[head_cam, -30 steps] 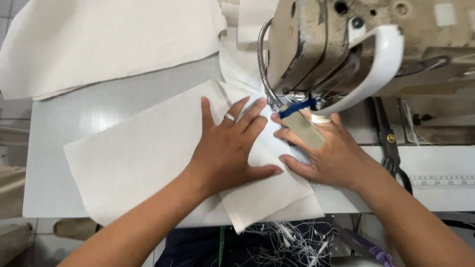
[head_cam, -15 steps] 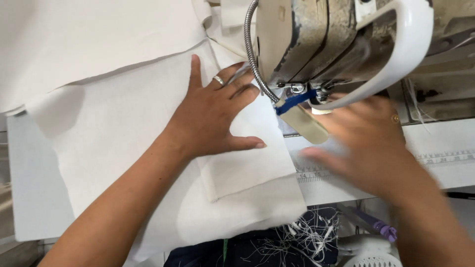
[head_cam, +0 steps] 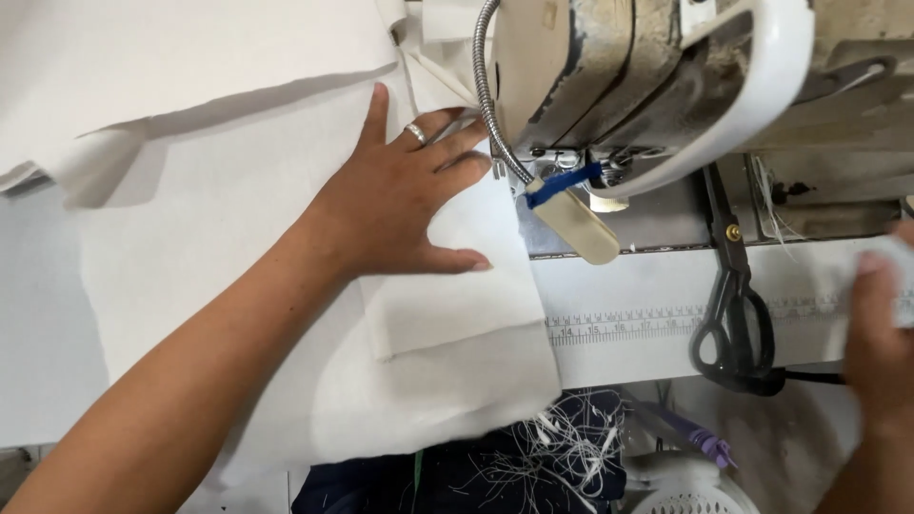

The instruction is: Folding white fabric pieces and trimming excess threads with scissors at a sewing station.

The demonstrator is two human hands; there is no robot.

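Left hand (head_cam: 395, 205) is lying flat with fingers spread on the folded white woven fabric panel (head_cam: 457, 305), pressing it to the pale grey sewing table (head_cam: 38, 314); a silver ring is showing on one finger. The panel is resting just left of the needle area, its near edge overhanging the table front.

Change since half a second ago: right hand (head_cam: 881, 328) is no longer beside the presser foot. It is now sitting well apart at the right edge of view, fingers closing on a small scrap of white cloth (head_cam: 895, 257); most of the hand is cut off, so the grip is only partly readable. The left hand is keeping its place on the panel. Reading: feeding at the needle is paused, with the fabric held by one hand only.

The worn cream industrial sewing machine head (head_cam: 619, 67) is looming above. Black-handled scissors (head_cam: 733, 314) are lying on the bed right of the needle, over the printed measuring strip (head_cam: 619, 328).

Containers: a white perforated plastic basket (head_cam: 690, 490) is showing below the table edge; contents cannot be told. Loose white thread waste (head_cam: 562, 447) is hanging over dark cloth beside it.
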